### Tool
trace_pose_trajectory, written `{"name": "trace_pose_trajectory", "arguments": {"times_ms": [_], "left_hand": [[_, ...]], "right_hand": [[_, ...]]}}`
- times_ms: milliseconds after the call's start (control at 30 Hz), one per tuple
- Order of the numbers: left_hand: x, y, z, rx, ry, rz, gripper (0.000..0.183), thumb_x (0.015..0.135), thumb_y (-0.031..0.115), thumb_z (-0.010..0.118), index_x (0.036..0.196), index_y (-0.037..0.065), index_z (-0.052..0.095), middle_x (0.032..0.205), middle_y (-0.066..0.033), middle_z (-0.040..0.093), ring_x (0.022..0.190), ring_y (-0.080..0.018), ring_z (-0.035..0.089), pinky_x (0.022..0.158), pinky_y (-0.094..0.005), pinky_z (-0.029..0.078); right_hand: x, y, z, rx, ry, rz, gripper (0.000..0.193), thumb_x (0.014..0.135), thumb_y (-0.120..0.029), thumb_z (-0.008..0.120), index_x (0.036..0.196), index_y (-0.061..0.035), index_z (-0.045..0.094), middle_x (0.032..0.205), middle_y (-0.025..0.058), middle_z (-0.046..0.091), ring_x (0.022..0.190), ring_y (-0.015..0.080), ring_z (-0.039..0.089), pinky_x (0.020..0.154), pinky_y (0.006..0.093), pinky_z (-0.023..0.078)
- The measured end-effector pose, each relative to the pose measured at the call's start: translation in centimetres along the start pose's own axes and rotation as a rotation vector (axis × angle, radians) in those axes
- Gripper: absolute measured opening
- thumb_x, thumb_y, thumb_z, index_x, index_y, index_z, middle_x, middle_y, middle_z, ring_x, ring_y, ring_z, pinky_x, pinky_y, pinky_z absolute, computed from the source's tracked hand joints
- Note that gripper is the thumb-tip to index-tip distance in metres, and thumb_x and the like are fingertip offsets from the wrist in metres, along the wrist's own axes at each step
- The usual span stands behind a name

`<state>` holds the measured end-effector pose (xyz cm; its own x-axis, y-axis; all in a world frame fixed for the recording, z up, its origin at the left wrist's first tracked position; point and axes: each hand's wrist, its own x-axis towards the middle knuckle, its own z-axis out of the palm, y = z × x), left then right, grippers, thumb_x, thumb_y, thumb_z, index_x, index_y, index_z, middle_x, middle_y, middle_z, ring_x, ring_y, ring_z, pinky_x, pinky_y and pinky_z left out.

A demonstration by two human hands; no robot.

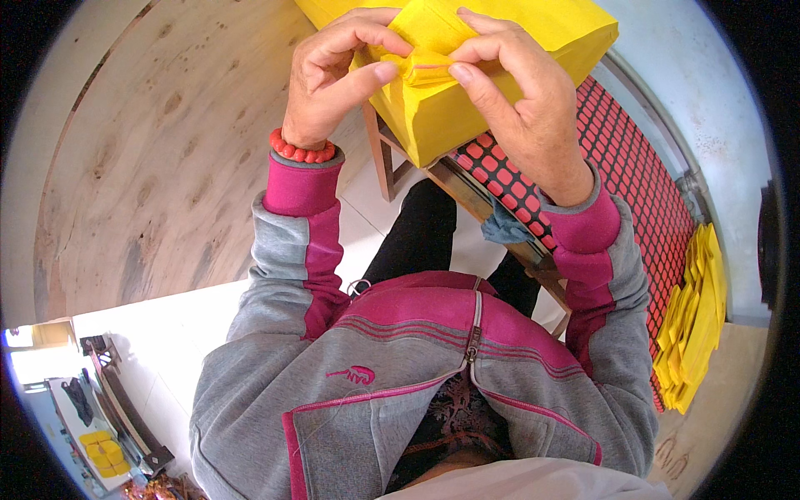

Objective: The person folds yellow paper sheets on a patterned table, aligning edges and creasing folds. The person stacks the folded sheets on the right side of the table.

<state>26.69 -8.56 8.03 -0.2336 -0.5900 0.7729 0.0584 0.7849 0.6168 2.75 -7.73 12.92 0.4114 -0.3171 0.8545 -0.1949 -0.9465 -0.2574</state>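
Note:
A bright yellow fabric bag, boxy in shape, is held up in front of me at the top of the view. My left hand, with a red bead bracelet at the wrist, grips a folded part of the yellow fabric between thumb and fingers. Facing it, my right hand pinches the same fold from the other side. A thin orange-pink line shows along the fold between both thumbs. The fingertips behind the fabric are partly hidden.
A bench covered with red-and-black patterned cloth runs along my right. Flat yellow bags are stacked at its near end. A blue cloth hangs by the bench frame. A large wooden board stands at left, and yellow pieces lie lower left.

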Motion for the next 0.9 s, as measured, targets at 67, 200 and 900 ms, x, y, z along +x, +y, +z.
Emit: {"name": "trace_pose_trajectory", "arguments": {"times_ms": [67,200,900], "left_hand": [[0.0,0.0,0.0,0.022,0.012,-0.021,0.02,0.085,0.002,0.06,0.103,-0.001,0.066,0.127,-0.0163,0.061,0.116,-0.0233,0.059,0.1,-0.0356,0.044],[0.0,0.1,0.1,0.049,0.012,-0.004,0.015,0.086,0.001,0.062,0.101,-0.001,0.066,0.127,-0.0166,0.061,0.115,-0.0229,0.059,0.1,-0.0355,0.044],[0.1,0.2,1.4,0.091,0.232,-0.084,0.008,0.094,0.003,0.065,0.101,0.0,0.062,0.116,-0.0116,0.067,0.087,-0.0112,0.062,0.073,-0.0242,0.051]], "right_hand": [[0.0,0.0,0.1,-0.009,-0.006,-0.004,0.011,0.084,-0.004,0.071,0.09,0.0005,0.062,0.102,0.0265,0.066,0.103,0.0391,0.066,0.087,0.0401,0.052],[0.0,0.0,-0.1,-0.01,-0.009,-0.011,0.011,0.084,-0.004,0.071,0.09,0.0007,0.062,0.101,0.0264,0.066,0.102,0.0392,0.066,0.086,0.0404,0.052],[0.2,-0.1,-0.3,-0.073,-0.082,-0.048,0.017,0.08,0.001,0.072,0.095,0.0022,0.064,0.115,0.0278,0.064,0.102,0.0362,0.066,0.086,0.0365,0.053]]}}
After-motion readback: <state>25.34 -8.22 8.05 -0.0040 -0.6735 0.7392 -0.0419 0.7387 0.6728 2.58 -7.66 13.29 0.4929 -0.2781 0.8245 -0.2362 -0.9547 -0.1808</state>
